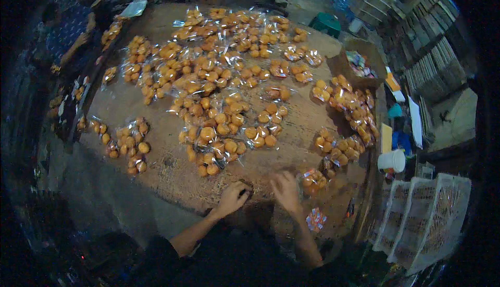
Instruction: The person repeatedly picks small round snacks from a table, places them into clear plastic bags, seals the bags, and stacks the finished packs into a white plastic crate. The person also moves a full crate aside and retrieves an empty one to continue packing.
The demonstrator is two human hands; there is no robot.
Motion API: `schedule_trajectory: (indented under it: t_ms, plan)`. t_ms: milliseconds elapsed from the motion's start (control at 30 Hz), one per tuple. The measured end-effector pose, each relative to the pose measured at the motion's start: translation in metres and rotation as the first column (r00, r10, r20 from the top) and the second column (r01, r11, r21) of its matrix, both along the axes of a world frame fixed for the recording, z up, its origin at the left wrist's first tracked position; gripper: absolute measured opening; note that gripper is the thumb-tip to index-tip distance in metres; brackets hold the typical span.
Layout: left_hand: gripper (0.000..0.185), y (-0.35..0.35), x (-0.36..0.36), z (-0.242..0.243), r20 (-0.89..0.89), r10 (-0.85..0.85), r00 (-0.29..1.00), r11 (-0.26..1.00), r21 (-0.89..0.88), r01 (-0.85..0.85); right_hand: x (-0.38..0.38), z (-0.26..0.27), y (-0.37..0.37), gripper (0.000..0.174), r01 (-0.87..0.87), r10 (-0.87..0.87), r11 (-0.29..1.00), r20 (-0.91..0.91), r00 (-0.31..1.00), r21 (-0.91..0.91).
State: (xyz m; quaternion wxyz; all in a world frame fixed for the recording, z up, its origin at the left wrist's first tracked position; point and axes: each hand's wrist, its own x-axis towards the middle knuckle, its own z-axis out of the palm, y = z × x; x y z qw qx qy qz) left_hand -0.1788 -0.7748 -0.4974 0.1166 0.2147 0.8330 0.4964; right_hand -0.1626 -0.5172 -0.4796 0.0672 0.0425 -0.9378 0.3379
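My left hand (pixel 234 198) rests with curled fingers at the table's near edge. A dark spot shows beside its thumb, and I cannot tell whether it is a small object or a shadow. To its right, my right hand (pixel 286 189) is blurred over the wood, fingers apart, with nothing visible in it. Just right of that hand lies a clear plastic bag of round golden-brown baked balls (pixel 313 180). A small heap of printed paper labels (pixel 315 220) is below it. Ahead of my hands, many similar clear bags (pixel 222 119) cover the middle of the wooden table (pixel 168 173).
More filled bags (pixel 353 111) are piled along the right side, near a cardboard box (pixel 339 66) holding colourful packets. White plastic crates (pixel 425 216) and a white tub (pixel 391 161) stand at the right. Another person (pixel 68 37) is at the far left. A green stool (pixel 325 24) stands behind.
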Motion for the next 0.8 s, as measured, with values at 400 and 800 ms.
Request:
schedule_trajectory:
  t_ms: [400, 800]
  plan:
    - [0.052, 0.078, -0.166, 0.009, -0.536, 0.12, 0.835, 0.986, -0.035, -0.164, 0.139, 0.013, -0.049, 0.036, 0.342, -0.348, 0.937, 0.294, 0.89, 0.071]
    - [0.051, 0.089, -0.119, -0.039, -0.46, -0.385, 0.8, 0.738, -0.674, -0.032, 0.198, -0.002, 0.125, 0.038, 0.904, -0.887, 0.422, -0.176, 0.427, 0.069]
